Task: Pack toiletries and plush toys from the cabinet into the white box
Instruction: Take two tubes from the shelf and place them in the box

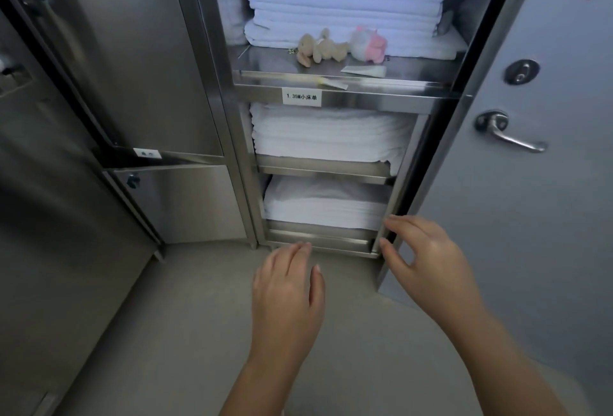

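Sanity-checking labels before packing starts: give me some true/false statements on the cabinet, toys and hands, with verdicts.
1. The left hand and right hand hold nothing. True.
2. The beige plush bunny lies on the bottom shelf. False: it lies on the labelled shelf, in front of a stack of folded white linen.
3. The pink-and-white plush toy lies to the right of the bunny. True.
4. A white box is in view. False: none shows.
5. The grey door has a round knob. False: it has a lever handle.
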`<state>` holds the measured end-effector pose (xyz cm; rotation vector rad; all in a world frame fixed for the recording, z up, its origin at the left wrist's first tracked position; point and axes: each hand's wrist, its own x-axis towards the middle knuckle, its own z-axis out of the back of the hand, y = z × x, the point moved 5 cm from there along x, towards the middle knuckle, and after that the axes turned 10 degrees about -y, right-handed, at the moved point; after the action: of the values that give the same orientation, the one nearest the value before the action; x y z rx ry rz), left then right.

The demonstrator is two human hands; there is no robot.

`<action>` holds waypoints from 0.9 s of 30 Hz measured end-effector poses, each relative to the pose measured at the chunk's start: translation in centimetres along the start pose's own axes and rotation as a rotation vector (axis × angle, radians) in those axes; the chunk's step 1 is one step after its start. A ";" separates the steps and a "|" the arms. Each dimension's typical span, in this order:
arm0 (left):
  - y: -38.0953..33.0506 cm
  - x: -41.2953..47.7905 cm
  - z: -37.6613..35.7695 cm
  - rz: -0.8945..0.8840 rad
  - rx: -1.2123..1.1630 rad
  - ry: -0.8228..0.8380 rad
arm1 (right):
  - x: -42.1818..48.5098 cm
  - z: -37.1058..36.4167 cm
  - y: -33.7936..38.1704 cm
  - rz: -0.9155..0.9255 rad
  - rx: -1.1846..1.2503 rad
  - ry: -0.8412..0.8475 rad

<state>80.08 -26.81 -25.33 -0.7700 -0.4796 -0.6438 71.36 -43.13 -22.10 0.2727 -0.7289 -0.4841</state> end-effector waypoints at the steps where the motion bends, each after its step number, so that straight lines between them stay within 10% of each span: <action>1: 1.1 1.8 -0.5 -0.008 -0.013 0.007 | 1.7 -1.1 0.6 0.004 -0.005 -0.017; 27: 6.5 31.9 -22.8 -0.164 -0.063 0.027 | 30.1 -14.8 -11.4 -0.105 -0.059 -0.185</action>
<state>110.90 -51.79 -23.37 -0.7860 -0.5032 -0.8241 97.27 -67.26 -20.18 0.2138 -0.8821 -0.6358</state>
